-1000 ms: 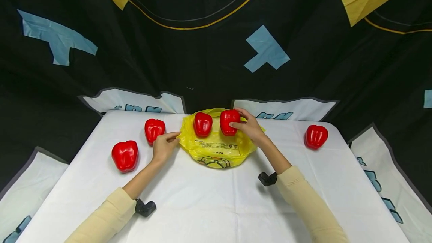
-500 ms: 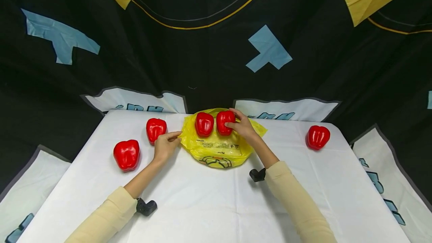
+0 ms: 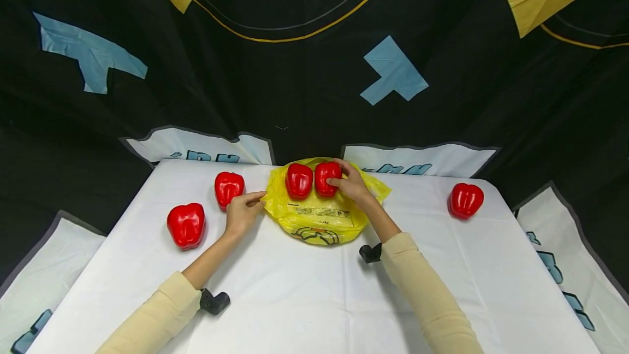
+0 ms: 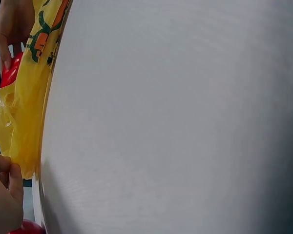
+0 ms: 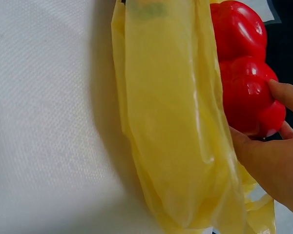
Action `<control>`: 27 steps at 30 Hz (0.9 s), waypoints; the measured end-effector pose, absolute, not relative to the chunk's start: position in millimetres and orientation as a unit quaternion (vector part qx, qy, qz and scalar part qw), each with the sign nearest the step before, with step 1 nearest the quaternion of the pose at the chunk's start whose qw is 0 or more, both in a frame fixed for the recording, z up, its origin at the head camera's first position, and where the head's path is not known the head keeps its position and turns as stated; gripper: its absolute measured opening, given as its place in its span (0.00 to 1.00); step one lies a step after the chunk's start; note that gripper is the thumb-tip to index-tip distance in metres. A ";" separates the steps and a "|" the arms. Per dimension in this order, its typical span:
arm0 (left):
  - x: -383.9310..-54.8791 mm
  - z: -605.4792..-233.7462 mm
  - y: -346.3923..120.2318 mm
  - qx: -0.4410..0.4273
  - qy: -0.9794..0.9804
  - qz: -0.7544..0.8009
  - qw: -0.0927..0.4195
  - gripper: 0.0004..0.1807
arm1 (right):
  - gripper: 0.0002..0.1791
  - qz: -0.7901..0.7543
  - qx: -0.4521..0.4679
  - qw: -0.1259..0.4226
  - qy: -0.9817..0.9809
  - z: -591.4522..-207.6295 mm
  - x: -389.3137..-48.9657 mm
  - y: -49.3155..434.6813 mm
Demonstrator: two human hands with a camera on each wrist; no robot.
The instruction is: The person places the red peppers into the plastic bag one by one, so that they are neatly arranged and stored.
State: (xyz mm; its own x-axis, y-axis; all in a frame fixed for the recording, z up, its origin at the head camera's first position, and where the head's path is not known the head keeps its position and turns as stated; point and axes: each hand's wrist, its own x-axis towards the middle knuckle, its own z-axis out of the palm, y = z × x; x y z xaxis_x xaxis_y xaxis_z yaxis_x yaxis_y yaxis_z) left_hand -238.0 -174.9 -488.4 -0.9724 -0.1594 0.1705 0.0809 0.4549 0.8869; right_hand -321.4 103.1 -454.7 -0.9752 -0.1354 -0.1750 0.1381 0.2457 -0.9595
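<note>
A yellow plastic bag [image 3: 319, 228] lies at the far middle of the table, its mouth spread. My left hand [image 3: 243, 213] pinches the bag's left edge between thumb and fingers, as the left wrist view also shows. With my right hand [image 3: 355, 183] I grip a red bell pepper [image 3: 324, 180] inside the bag's opening, fingers behind it and thumb in front. Another red bell pepper [image 3: 298, 181] sits in the bag right beside it on the left. In the right wrist view the held bell pepper [image 5: 249, 92] is partly hidden behind the bag's wall.
Two red bell peppers stand left of the bag, one near my left hand [image 3: 228, 189] and one closer to me [image 3: 187, 226]. Another bell pepper [image 3: 465, 201] stands at the far right. A white cloth covers the table [image 3: 304, 305]; a dark curtain [image 3: 295, 92] hangs behind it.
My right hand has moved left with its bell pepper, bringing it close beside the other one in the bag. The left hand keeps its pinch on the bag's edge.
</note>
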 end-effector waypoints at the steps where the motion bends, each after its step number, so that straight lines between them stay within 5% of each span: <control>1: -238.3 -488.6 -174.9 0.023 -0.845 -0.521 0.115 0.13 | 0.37 -0.615 0.000 0.112 0.780 -455.3 -321.5 102.7; 27: -237.2 -485.3 -173.5 0.028 -0.848 -0.518 0.111 0.14 | 0.38 -0.603 -0.006 0.119 0.789 -458.7 -322.9 101.2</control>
